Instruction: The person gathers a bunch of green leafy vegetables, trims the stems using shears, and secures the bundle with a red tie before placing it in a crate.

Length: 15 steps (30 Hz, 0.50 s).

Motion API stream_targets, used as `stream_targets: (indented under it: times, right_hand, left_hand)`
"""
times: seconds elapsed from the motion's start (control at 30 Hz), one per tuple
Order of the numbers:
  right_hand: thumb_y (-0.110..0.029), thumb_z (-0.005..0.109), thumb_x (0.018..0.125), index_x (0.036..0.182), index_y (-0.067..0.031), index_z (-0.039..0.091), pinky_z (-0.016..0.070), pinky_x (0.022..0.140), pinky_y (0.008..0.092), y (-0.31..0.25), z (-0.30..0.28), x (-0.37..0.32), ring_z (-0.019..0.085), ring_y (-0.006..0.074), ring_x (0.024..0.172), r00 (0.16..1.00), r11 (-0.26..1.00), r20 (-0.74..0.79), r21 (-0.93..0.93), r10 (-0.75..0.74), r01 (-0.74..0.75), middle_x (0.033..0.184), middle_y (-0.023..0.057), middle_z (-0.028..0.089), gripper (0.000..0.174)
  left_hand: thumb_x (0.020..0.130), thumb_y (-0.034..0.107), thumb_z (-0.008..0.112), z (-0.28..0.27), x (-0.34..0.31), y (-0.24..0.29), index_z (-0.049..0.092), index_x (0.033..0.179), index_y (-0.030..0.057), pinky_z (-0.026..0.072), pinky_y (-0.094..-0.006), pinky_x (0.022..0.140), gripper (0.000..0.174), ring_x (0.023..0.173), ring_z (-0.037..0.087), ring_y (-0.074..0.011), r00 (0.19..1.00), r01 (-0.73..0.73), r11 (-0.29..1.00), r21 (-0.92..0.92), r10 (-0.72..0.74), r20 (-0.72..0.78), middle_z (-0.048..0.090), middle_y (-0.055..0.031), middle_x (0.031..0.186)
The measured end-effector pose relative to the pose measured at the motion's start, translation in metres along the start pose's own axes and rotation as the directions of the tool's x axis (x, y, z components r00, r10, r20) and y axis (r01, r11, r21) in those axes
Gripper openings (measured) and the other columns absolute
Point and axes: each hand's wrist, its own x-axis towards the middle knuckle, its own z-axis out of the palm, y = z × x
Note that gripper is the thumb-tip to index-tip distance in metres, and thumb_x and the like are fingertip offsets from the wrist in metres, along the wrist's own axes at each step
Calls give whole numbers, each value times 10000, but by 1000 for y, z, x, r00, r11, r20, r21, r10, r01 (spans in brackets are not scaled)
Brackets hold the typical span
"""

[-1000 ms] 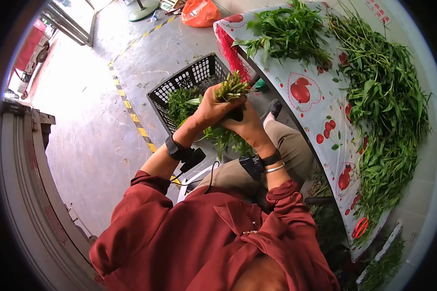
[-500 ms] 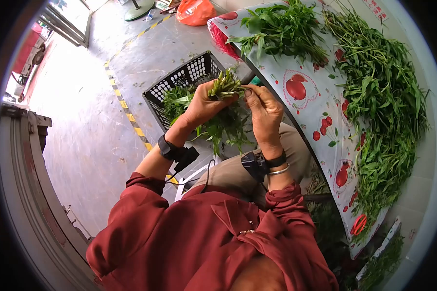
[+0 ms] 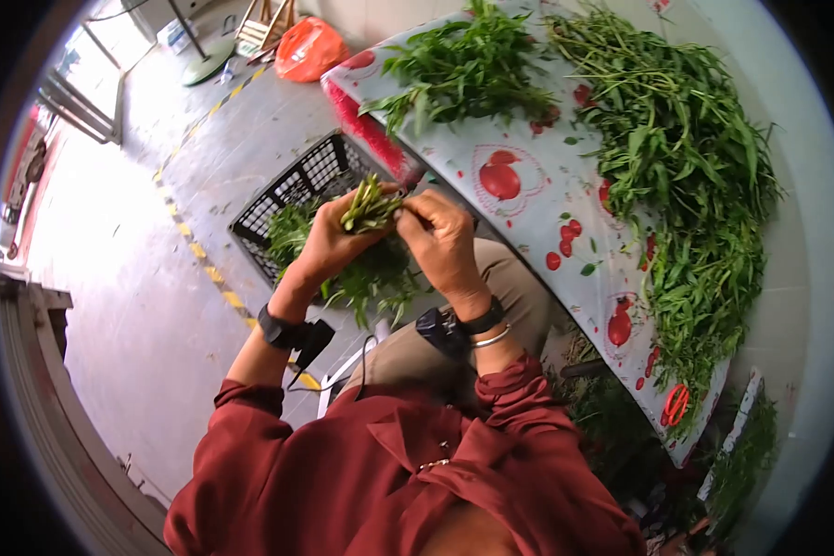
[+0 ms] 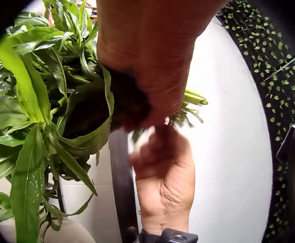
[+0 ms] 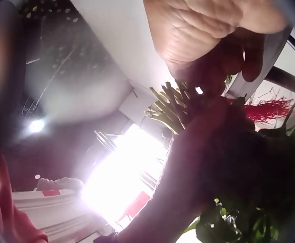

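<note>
My left hand (image 3: 327, 241) grips a bunch of leafy greens (image 3: 369, 208) around the stems, cut ends up and leaves hanging below. At the edge of the stems, my right hand (image 3: 441, 243) has its thumb and fingers bent together, pinching a stem there. The right wrist view shows the pale cut stem ends (image 5: 167, 109) beside the hands, the fingertips in shadow. Long green leaves (image 4: 33, 121) spread from the left hand in the left wrist view. Below the hands, more greens (image 3: 287, 232) lie in a black plastic crate (image 3: 292, 173).
To the right, a table with a fruit-print cloth (image 3: 537, 208) bears a long heap of greens (image 3: 690, 176) and a smaller bundle (image 3: 463, 69). Red-handled scissors (image 3: 676, 405) lie near its front corner. Red strands (image 3: 372, 132) hang off the far corner. An orange bag (image 3: 309, 49) sits on the floor.
The right hand came away from the bunch, pinched at a thin stem, and is now close against the stems again. The head view has shifted, moving the scene left and slightly down.
</note>
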Motion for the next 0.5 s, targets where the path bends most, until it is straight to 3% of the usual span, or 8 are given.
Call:
stream_targets:
  times: [0.07,0.2,0.3,0.37,0.4,0.5]
  right_hand:
    - [-27,585,758,783,20,593,408,537,291,1,-3,1,519,191,572,999,999,-4,29,43,-43,659,93,528,54]
    - [-30,580,756,762,24,571,428,562,327,4,-1,2,549,258,604,999,999,15,19,35,-35,676,127,545,55]
    - [-48,595,766,775,22,578,428,559,318,5,-5,4,551,252,602,999,999,39,13,36,-36,681,131,556,73]
    - [-83,616,784,774,17,591,423,552,305,1,-16,11,542,211,586,982,995,173,51,71,-81,671,119,560,103]
    - [-116,626,801,776,11,608,421,545,287,-1,-26,17,515,139,577,977,987,178,87,121,-138,654,79,570,131]
    - [-116,619,806,792,14,620,429,552,267,2,-68,48,498,84,597,981,986,99,10,164,-166,641,24,571,131]
  left_hand:
    - [803,78,663,0,0,-1,568,1120,1,447,-229,815,340,887,531,-52,1000,-14,1000,12,13,17,614,-3,994]
    - [806,83,663,-7,-3,-15,580,1070,0,453,-222,784,289,848,535,-45,997,51,999,20,-52,53,615,12,946]
    - [803,77,665,-7,-7,-19,586,1031,1,456,-216,740,252,802,535,-42,999,50,999,-10,-50,19,616,21,897]
    - [804,73,663,-11,-8,-16,589,1003,6,453,-216,733,223,792,534,-47,998,62,998,-4,-62,-22,616,14,883]
    - [804,73,663,-14,-9,-16,589,1003,6,453,-216,733,223,792,534,-47,998,59,998,-7,-60,-21,616,14,883]
    - [802,71,658,-22,-13,-14,590,950,16,448,-228,727,171,775,530,-59,991,63,995,72,-54,-125,608,15,849]
